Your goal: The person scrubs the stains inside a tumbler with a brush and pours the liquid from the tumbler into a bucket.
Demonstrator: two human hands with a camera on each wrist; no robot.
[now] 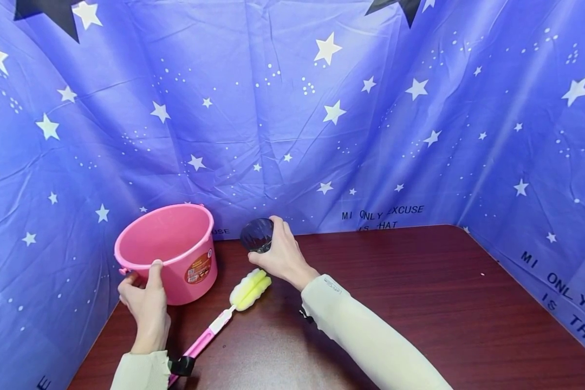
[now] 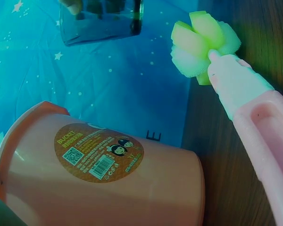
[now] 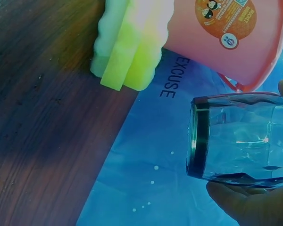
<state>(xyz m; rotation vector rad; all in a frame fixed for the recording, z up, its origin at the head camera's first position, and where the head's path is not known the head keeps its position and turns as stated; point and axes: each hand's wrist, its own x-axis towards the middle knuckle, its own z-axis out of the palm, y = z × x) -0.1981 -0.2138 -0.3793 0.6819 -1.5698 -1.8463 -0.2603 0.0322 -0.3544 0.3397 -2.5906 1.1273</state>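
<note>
A pink bucket with an orange oval label stands at the left of the table. My left hand grips its near rim, the thumb over the edge; the other fingers are partly hidden. To the right of the bucket, my right hand holds a dark, see-through glass between thumb and fingers, raised above the table. The faceted sides of the glass show in the right wrist view. Below the glass lies a sponge brush with a yellow and white head and a pink handle.
The dark red-brown wooden table extends far to the right. A blue cloth with white stars hangs behind it and along both sides. The brush handle runs under the left wrist, beside a black strap.
</note>
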